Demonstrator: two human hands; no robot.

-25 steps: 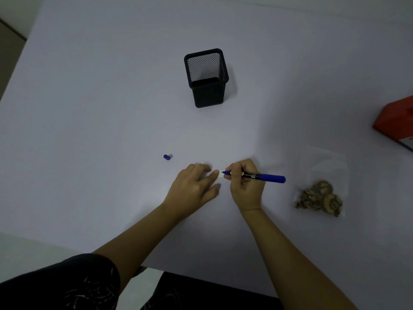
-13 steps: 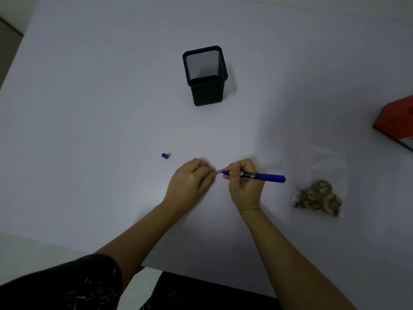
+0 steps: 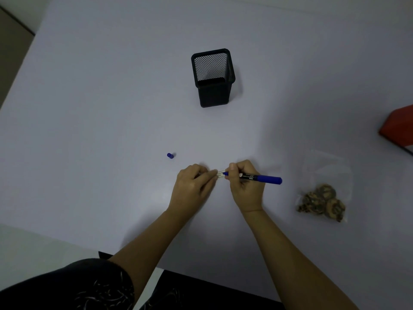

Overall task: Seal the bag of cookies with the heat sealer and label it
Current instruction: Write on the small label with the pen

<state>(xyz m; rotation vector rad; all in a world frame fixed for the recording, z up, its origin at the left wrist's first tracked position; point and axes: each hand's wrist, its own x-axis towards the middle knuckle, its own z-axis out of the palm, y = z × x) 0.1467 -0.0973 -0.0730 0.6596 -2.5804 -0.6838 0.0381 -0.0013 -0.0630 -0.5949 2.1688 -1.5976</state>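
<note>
We see right hand gripping blue marker mid-frame, tip on small white label; left hand pinching label; cookie bag lower right.

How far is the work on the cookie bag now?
Done: the marker cap is off, on the table. In hand: the right hand holds the blue marker to a small label pinned by the left hand. Left: sticking it on the cookie bag; its seal cannot be judged.

Blue marker, blue cap left of hands. Black mesh pen holder; brown-tan cookies in clear bag. Red box far right.
</note>
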